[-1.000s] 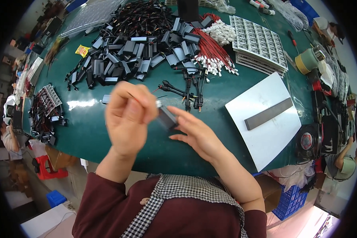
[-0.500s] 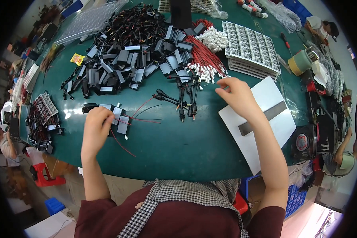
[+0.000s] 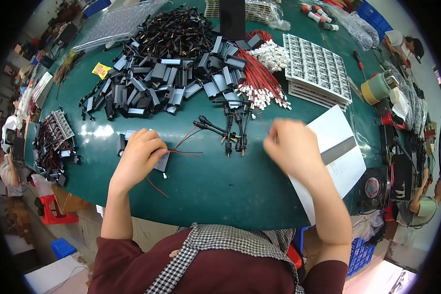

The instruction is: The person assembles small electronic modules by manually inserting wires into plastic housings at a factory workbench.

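"What's hard to see?"

"The left hand (image 3: 143, 154) covers much of the black cases (image 3: 160, 164) on the left of the green surface (image 3: 220, 196). Its fingers are close together where thin wires (image 3: 186, 153) poke out. I can't tell if they pinch one."

"And the right hand (image 3: 295, 149)?"

"It's blurry, with bent fingers. A faint red line (image 3: 263, 121) shows beside them, but I can't tell if they hold it. That hand hides one end of the dark bar (image 3: 339, 151) on the white board (image 3: 347, 167)."

"Where's the room?"

"Between the hands and the front edge, the surface is mostly bare. Black plugs (image 3: 236, 128) lie farther back. The board's bottom corner comes near the front edge."
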`<action>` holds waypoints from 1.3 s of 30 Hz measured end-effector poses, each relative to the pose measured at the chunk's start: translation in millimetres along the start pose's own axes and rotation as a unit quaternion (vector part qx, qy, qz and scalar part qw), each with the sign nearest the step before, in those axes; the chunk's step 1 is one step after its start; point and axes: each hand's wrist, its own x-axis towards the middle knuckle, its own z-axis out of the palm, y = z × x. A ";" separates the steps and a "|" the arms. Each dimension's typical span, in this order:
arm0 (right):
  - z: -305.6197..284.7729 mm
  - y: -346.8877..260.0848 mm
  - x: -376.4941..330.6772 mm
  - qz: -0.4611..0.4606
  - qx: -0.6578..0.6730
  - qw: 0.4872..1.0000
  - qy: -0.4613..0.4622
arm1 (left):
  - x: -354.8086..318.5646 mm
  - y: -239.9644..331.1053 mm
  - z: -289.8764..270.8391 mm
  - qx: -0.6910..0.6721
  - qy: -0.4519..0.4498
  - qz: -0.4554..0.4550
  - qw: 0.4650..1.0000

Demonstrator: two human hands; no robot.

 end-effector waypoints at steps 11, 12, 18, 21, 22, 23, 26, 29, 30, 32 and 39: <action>42.5 -23.6 -102.1 -0.110 -0.143 0.982 -0.058 | 62.7 7.8 10.8 -0.013 -0.023 0.157 0.987; 45.5 -31.2 -95.9 -0.112 -0.144 0.981 -0.058 | 79.3 5.3 14.7 -0.012 0.025 0.171 0.985; 100.6 -61.8 -59.9 -0.131 -0.037 0.989 0.065 | 156.0 -1.8 54.9 0.100 0.052 0.142 0.984; 114.3 -64.0 -56.2 -0.127 -0.089 0.985 0.073 | 160.2 -1.9 58.2 0.119 0.056 0.117 0.984; 115.7 -58.7 -54.8 -0.131 -0.047 0.987 0.077 | 156.5 1.9 51.0 0.125 0.065 0.113 0.984; 114.7 -52.2 -51.9 -0.134 -0.005 0.988 0.081 | 153.0 8.5 41.8 0.094 0.051 0.083 0.991; 90.9 -35.7 -46.6 -0.021 0.274 0.961 0.025 | 129.8 0.7 26.0 -0.098 0.035 0.048 0.993; 73.9 -17.7 -42.6 0.085 0.531 0.843 -0.033 | 97.7 13.1 23.4 -0.491 -0.020 -0.004 0.871; 76.1 -11.7 -42.2 0.094 0.570 0.816 -0.015 | 86.6 20.4 26.2 -0.690 -0.069 -0.054 0.718; 67.9 -14.4 -42.1 0.102 0.566 0.818 -0.031 | 64.4 28.4 37.1 -0.779 -0.077 -0.096 0.615; 53.1 -31.6 -47.5 -0.017 0.408 0.910 0.077 | 42.2 40.7 57.0 -0.844 -0.023 -0.246 0.476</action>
